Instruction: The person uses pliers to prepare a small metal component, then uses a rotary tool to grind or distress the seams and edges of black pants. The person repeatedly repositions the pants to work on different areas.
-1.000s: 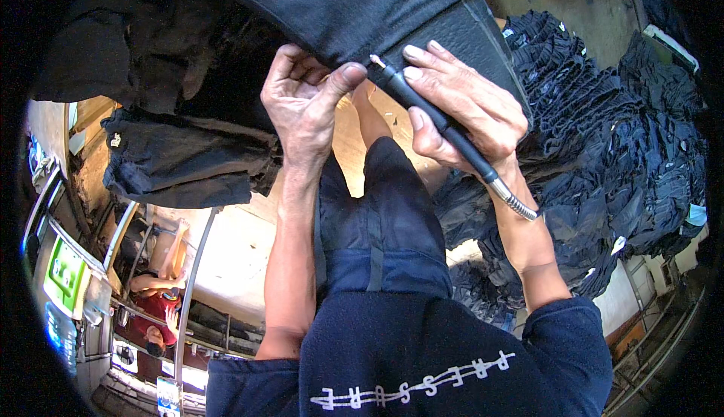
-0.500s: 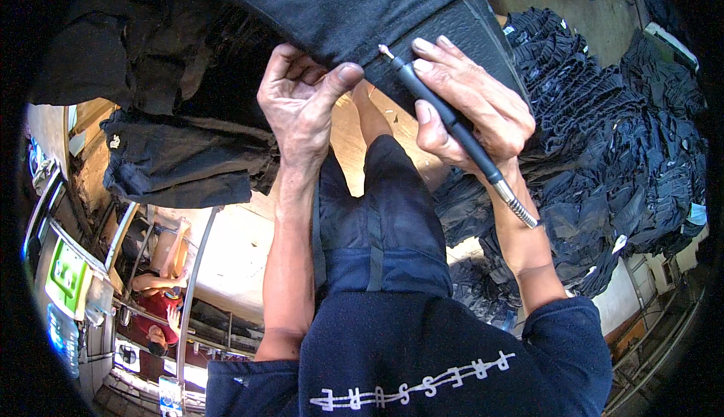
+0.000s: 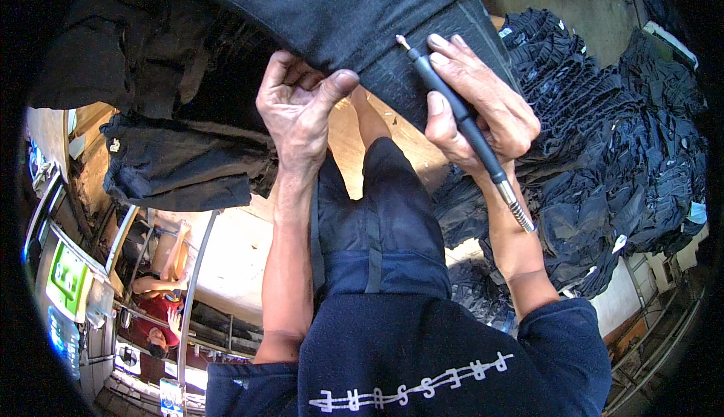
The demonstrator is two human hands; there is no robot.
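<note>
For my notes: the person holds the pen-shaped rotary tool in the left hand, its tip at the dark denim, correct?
Not quite: the head view shows the pen-shaped rotary tool in the right hand, its tip at the dark denim. The left hand grips the cloth's edge.

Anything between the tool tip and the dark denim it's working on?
Nothing visible. The right hand holds the pen-shaped tool with its tip right at the dark denim. The left hand grips the fabric edge beside it, off the tip's path.
</note>
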